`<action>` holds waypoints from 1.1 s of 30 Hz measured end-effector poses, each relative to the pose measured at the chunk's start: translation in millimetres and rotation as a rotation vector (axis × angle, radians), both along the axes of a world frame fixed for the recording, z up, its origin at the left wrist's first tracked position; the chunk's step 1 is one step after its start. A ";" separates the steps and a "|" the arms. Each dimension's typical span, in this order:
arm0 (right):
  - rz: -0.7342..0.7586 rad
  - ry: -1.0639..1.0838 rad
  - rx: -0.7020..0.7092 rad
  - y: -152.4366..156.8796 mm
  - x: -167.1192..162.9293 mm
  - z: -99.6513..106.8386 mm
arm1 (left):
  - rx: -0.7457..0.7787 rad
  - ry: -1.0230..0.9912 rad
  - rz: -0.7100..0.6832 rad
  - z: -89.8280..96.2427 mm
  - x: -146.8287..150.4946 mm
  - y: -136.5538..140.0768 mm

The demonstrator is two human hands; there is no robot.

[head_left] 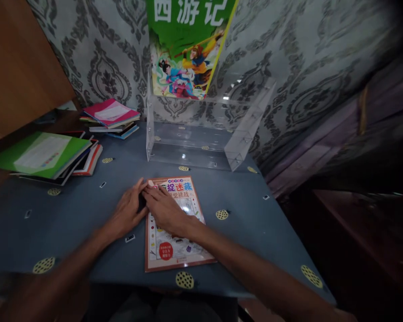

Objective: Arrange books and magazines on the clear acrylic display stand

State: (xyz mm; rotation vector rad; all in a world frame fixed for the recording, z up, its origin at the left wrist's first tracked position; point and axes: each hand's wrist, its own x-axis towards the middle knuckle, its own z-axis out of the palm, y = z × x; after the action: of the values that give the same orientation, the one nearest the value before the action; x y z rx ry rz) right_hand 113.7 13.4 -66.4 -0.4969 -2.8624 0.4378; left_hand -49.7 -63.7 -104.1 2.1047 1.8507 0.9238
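A thin brown-bordered book (194, 253) with colourful Chinese lettering and small pictures on its cover lies closed on the table in front of me. My right hand (164, 210) reaches across it, fingers stretched over the upper left of the cover and hiding part of the title. Beside the book's left edge is my left hand (129, 209). Its fingertips meet those of my right hand near the top left corner, with the thumb apart and pointing at the edge. Neither hand visibly holds anything.
A clear acrylic rack (188, 154) stands at the back, bearing a green picture book (184, 53). To the left are a stack topped by a green book (70, 154) and another topped by a pink book (102, 107). The table (248, 241) has a blue-grey, pineapple-patterned cover.
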 end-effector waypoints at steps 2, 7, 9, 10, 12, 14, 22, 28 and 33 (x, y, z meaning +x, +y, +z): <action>0.016 -0.006 0.004 5.1 2.4 -4.2 | 0.002 0.015 -0.007 2.0 -0.4 -1.1; -0.121 0.005 0.012 25.3 31.9 -17.4 | -0.015 0.047 -0.030 8.7 2.1 -1.5; -0.170 0.021 0.011 32.8 47.8 -21.0 | -0.032 0.053 -0.022 10.0 2.6 -1.4; -0.188 0.029 0.012 36.2 56.1 -22.2 | -0.041 0.056 -0.019 10.2 2.6 -1.4; -0.230 0.050 0.009 42.7 72.3 -23.9 | -0.051 0.063 -0.018 10.1 2.4 -1.8; -0.268 0.077 -0.011 48.5 86.1 -25.4 | -0.060 0.076 -0.016 9.7 1.6 -2.3; -0.300 0.227 -0.207 61.5 102.1 -33.2 | -0.076 0.157 -0.077 13.9 -4.3 15.1; -0.309 0.305 -0.352 65.9 102.8 -29.7 | -0.159 0.279 -0.257 23.9 21.6 51.6; -0.311 0.397 -0.487 67.9 104.2 -24.5 | -0.139 0.403 -0.387 28.7 64.3 59.0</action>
State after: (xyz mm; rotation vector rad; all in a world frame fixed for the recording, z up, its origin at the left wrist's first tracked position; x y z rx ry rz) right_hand 217.9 81.3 -90.9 -0.8130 -2.2399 1.0473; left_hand 14.6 -4.7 -75.4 2.5656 1.5101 0.2899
